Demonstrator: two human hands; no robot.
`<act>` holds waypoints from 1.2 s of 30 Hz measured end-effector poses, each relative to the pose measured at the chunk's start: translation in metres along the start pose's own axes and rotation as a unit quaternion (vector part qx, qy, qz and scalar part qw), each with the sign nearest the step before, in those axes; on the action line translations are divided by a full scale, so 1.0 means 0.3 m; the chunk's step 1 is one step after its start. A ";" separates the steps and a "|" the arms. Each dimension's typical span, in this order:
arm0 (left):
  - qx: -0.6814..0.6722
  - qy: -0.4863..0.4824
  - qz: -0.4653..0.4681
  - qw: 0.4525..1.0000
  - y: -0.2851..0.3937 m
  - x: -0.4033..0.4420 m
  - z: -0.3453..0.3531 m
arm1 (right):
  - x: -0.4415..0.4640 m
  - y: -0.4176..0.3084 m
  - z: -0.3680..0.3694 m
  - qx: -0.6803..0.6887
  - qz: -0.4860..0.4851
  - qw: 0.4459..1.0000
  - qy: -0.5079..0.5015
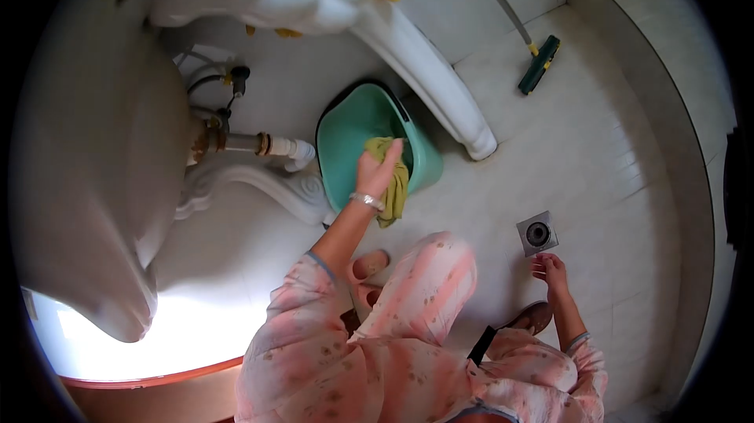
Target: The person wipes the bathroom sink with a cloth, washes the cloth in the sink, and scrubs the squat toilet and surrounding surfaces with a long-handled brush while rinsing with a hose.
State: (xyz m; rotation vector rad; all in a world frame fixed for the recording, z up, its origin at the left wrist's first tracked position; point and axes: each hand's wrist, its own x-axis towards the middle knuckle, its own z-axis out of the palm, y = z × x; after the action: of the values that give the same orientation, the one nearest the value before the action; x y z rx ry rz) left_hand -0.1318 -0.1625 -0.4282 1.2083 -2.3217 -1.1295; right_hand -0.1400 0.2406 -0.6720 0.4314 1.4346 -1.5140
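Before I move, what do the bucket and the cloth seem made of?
Bucket: probably plastic, smooth with a soft sheen and even green colour. Cloth: matt fabric, hanging in limp folds from the left hand; fibre unclear.

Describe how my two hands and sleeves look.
Both hands, left and right, are bare. The sleeves are loose, pink-and-white striped with small brownish prints, and have grey-blue cuffs. A pale, shiny band circles the left wrist; none shows on the right.
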 end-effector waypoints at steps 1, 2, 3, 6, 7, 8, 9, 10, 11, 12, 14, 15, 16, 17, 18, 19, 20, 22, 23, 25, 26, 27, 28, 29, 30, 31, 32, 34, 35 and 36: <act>-0.031 0.033 0.032 0.998 0.057 -0.015 -0.027 | 0.000 -0.011 0.005 -0.002 0.004 1.000 -0.004; -0.045 0.105 0.117 0.987 0.119 -0.031 -0.051 | 0.003 -0.027 0.015 -0.004 0.008 1.000 -0.008; -0.060 0.175 0.198 0.962 0.210 -0.051 -0.085 | 0.001 -0.043 0.032 0.002 -0.001 1.000 -0.008; 0.047 0.356 0.422 0.833 0.369 -0.029 -0.212 | 0.001 -0.060 0.049 0.006 -0.022 1.000 -0.013; 0.115 0.394 0.489 0.770 0.411 0.004 -0.258 | -0.003 -0.069 0.058 0.008 -0.026 1.000 -0.014; 0.114 0.396 0.492 0.767 0.495 0.041 -0.283 | -0.008 -0.080 0.066 0.000 -0.029 0.999 -0.019; 0.177 0.388 0.578 0.696 0.601 0.084 -0.300 | -0.020 -0.081 0.063 -0.008 -0.028 0.999 -0.024; 0.241 0.373 0.651 0.616 0.688 0.134 -0.312 | -0.025 -0.083 0.055 -0.013 -0.024 0.999 -0.029; 0.308 0.351 0.711 0.526 0.733 0.178 -0.336 | -0.028 -0.085 0.059 -0.005 -0.027 0.999 -0.027; 0.377 0.380 0.625 0.568 0.733 0.198 -0.320 | -0.029 -0.075 0.067 -0.001 -0.026 0.999 -0.028; 0.351 0.453 0.636 0.517 0.708 0.225 -0.240 | 0.001 -0.017 0.046 -0.010 -0.010 0.999 -0.038; 0.364 0.415 0.641 0.533 0.666 0.234 -0.232 | 0.018 0.005 0.039 -0.008 -0.002 1.000 -0.029; 0.376 0.373 0.646 0.550 0.616 0.238 -0.226 | 0.011 0.015 0.047 -0.011 0.003 0.999 -0.034; 0.380 0.371 0.642 0.552 0.562 0.250 -0.218 | 0.002 0.020 0.045 -0.012 0.007 0.999 -0.040; 0.403 0.326 0.639 0.568 0.513 0.272 -0.207 | -0.002 0.020 0.046 -0.012 0.008 0.999 -0.045; 0.427 0.278 0.634 0.581 0.479 0.275 -0.204 | -0.004 0.030 0.048 -0.011 0.013 0.999 -0.048; 0.435 0.275 0.631 0.580 0.447 0.269 -0.201 | 0.002 0.039 0.044 -0.016 0.005 0.999 -0.046; 0.416 0.177 0.601 0.659 0.385 0.217 -0.201 | -0.004 0.045 0.040 -0.031 0.004 0.998 -0.053; 0.373 0.155 0.553 0.729 0.345 0.168 -0.216 | -0.010 0.044 0.039 -0.015 0.006 0.999 -0.048; 0.313 0.135 0.430 0.836 0.256 0.056 -0.246 | -0.005 0.040 0.042 0.007 0.003 0.999 -0.046; 0.298 0.137 0.351 0.877 0.193 0.003 -0.279 | -0.002 0.040 0.041 -0.002 0.009 0.999 -0.047; 0.257 0.141 0.268 0.918 0.123 -0.042 -0.315 | -0.005 0.039 0.039 -0.012 0.018 0.999 -0.048; 0.213 0.146 0.182 0.949 0.041 -0.074 -0.359 | -0.005 0.035 0.036 -0.012 0.020 0.998 -0.053; 0.148 0.186 0.098 0.966 -0.084 -0.077 -0.423 | -0.006 0.028 0.031 -0.026 0.016 0.998 -0.057; 0.080 0.223 0.015 0.971 -0.163 -0.085 -0.478 | -0.011 0.020 0.029 -0.039 0.012 0.997 -0.061; 0.082 0.225 0.018 0.971 -0.138 -0.130 -0.500 | -0.016 0.003 0.024 -0.037 0.010 0.997 -0.064; 0.013 0.197 -0.083 0.977 -0.112 -0.179 -0.517 | -0.018 -0.020 0.022 -0.041 -0.001 0.997 -0.067; -0.125 0.123 -0.129 0.976 0.008 -0.223 -0.490 | -0.021 -0.052 0.018 -0.052 -0.019 0.996 -0.070; -0.193 0.085 -0.078 0.974 0.107 -0.253 -0.456 | -0.014 -0.061 0.022 -0.052 -0.017 0.996 -0.072; -0.269 0.058 -0.006 0.961 0.216 -0.269 -0.424 | -0.001 -0.076 0.027 -0.050 -0.026 0.996 -0.070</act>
State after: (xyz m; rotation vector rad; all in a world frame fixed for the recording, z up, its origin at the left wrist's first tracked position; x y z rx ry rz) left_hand -0.0476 -0.1416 -0.2890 1.0423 -1.7494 -1.5163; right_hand -0.1555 0.2297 -0.6571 0.2246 1.4128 -1.4772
